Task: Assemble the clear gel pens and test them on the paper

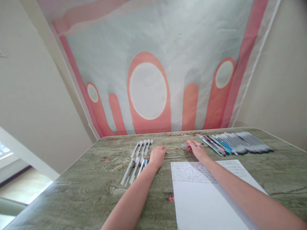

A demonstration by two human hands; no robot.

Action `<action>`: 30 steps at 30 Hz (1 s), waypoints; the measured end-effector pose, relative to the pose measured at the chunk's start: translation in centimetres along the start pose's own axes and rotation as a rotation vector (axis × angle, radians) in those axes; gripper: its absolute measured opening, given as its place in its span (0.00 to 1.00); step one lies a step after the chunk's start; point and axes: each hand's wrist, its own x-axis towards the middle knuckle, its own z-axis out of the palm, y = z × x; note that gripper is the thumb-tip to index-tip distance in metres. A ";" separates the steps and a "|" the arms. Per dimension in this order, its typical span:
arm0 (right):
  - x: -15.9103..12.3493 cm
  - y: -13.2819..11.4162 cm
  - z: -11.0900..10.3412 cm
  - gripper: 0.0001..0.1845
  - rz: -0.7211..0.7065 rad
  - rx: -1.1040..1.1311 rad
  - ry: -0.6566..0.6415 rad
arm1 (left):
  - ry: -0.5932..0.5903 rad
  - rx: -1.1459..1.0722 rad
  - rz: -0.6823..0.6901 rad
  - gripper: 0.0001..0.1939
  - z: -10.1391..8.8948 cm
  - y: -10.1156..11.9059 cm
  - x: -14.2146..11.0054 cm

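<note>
Between the fingers of my right hand [195,150], closed above the far side of the table, lies a pen [185,144] with a clear barrel and a dark end, held roughly level. My left hand [158,155] rests on the tabletop with its fingers lying toward the right, and no object shows in it. Just left of it is a row of clear pens [142,147]. A nearer row of pens [130,171] includes white and blue ones, partly hidden by my left wrist. Under my right forearm lies a white sheet [196,204] with handwriting across its top.
A long row of pens [242,143], mostly clear with dark ends, lies side by side at the far right, with several coloured ones at its left end. The wood-patterned table [96,191] meets a patterned hanging [177,64] at its far edge.
</note>
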 end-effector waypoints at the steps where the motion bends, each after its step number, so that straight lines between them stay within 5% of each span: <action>1: 0.0 0.0 0.0 0.17 0.001 -0.001 -0.001 | -0.008 -0.008 0.002 0.12 0.0 0.0 0.0; 10: 0.0 0.0 -0.2 0.18 0.002 -0.032 -0.010 | 0.098 -0.137 -0.065 0.14 -1.2 0.6 -0.5; 25: -0.1 -0.1 -0.2 0.18 -0.020 -0.047 -0.024 | -0.055 -0.229 -0.139 0.10 -0.9 1.2 -0.5; 30: -0.1 0.2 -0.2 0.18 -0.014 -0.025 -0.029 | -0.008 -0.296 -0.125 0.08 -0.7 1.7 -0.7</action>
